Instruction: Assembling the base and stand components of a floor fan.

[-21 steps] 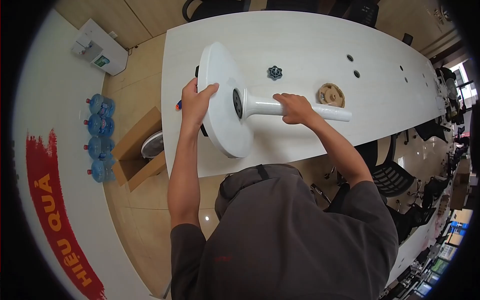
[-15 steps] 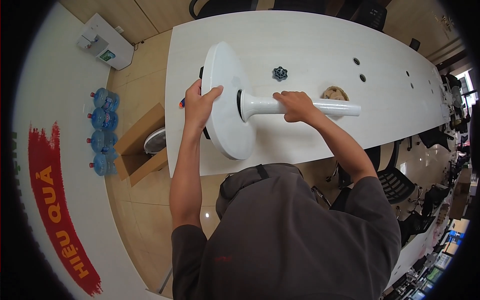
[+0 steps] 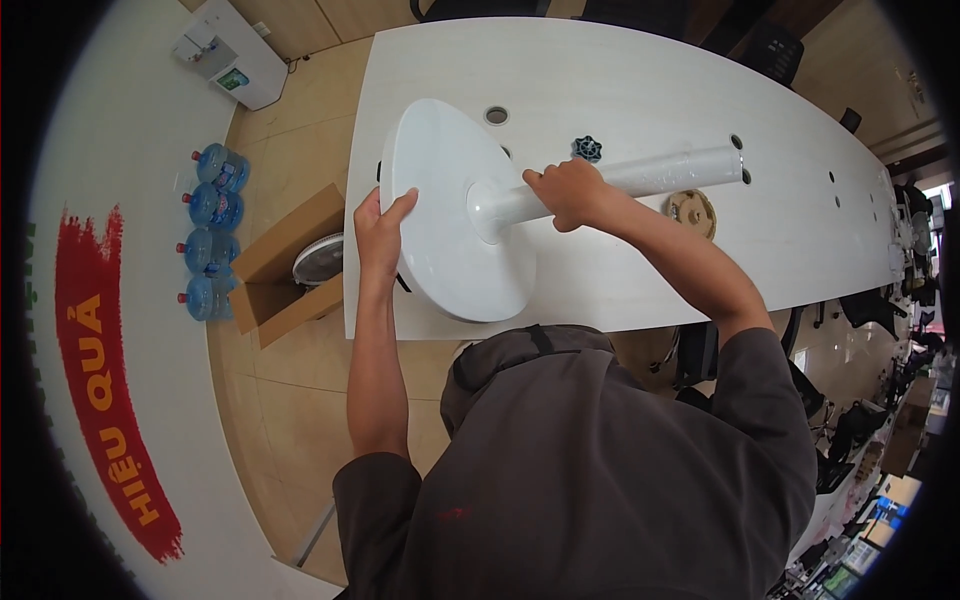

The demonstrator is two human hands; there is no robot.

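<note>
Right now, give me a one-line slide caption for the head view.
Left hand grips a white disc; right hand holds the white tube meeting its face, over a white table.

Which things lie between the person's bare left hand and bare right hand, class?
In the head view, the round white disc extends from the left hand at its rim; then one end of the glossy white tube leads to the right hand.

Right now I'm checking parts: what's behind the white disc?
Black edges show past its rim above and below the left hand; the white disc and hand cover the rest.
</note>
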